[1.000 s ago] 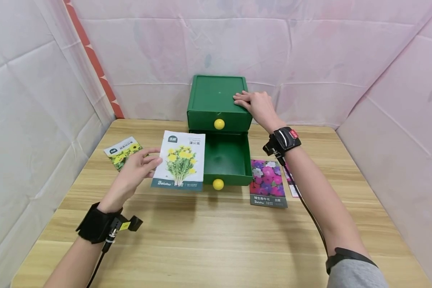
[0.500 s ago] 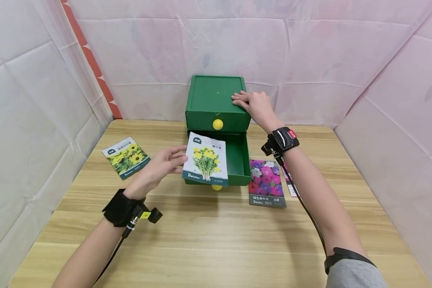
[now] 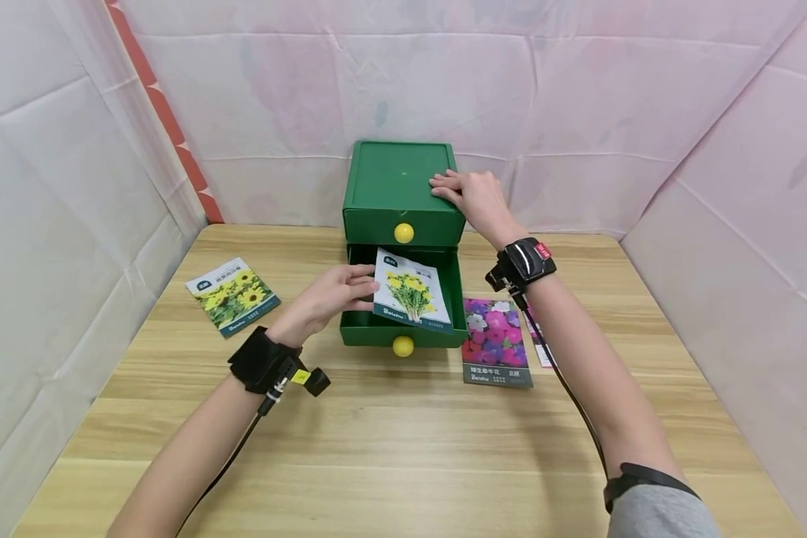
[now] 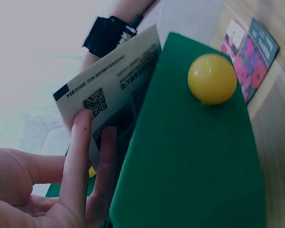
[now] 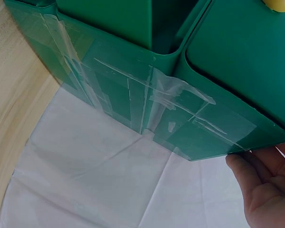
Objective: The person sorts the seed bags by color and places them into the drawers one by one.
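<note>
The wooden table point(image 3: 403, 448) is carrying a green drawer box point(image 3: 400, 179), a sunflower seed packet point(image 3: 232, 296) and a purple flower packet point(image 3: 496, 341).

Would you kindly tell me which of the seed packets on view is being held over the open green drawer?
The dandelion packet with yellow flowers, pinched by the left hand. The sunflower packet and the pink-flower packet lie flat on the wooden table.

A staged recording booth is suggested rather than a lived-in room. A wooden table point(image 3: 403, 448) is enclosed at the back and on both sides by creased pale pink sheeting point(image 3: 578, 97), and camera units on black straps with cables point(image 3: 269, 366) are worn on both wrists.
</note>
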